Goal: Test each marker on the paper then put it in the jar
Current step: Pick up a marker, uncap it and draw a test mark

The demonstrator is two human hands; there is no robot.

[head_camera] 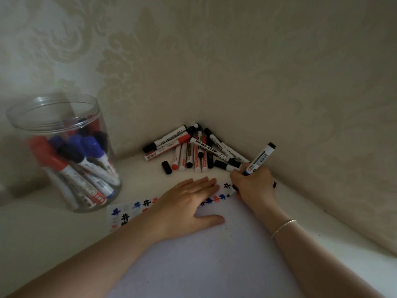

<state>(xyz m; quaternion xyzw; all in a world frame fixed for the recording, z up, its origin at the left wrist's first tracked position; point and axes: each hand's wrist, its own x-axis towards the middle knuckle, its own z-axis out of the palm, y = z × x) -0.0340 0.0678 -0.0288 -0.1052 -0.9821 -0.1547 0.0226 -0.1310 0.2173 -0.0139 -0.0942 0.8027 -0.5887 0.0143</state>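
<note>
On paper (214, 254): L hand (189, 203) flat, fingers spread; R hand (251, 183) pinching marker (258, 159), tip down.

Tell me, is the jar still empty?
No, the clear jar already holds several capped markers, red, blue and black, standing upright inside it.

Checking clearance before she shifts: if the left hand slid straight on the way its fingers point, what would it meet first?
The left hand lies flat on the paper, fingers pointing up-right. Straight on, it would likely meet the right hand, which grips a marker, before the marker pile in the corner.
</note>
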